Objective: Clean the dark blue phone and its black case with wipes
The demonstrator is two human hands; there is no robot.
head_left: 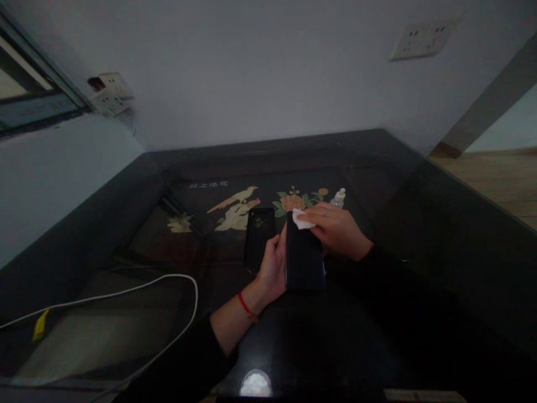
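A dark smartphone (305, 260) with a black screen rests in my left hand (273, 268), whose fingers go behind it and whose thumb lies along its left side. My right hand (338, 226) pinches a small white wipe (302, 219) against the phone's upper end. Just left of the phone, a black phone case (259, 240) with camera cutouts lies on the dark glossy table (268, 358). Behind my right hand stands a small clear bottle (338, 199) with a white top, partly hidden by that hand.
A white cable (168, 276) with a yellow tag (40, 326) curves across the table's left side. Inlaid birds and flowers (235, 210) decorate the tabletop. The wall behind carries sockets (425, 39) at right and more sockets (111, 92) at left, near a window (33, 78).
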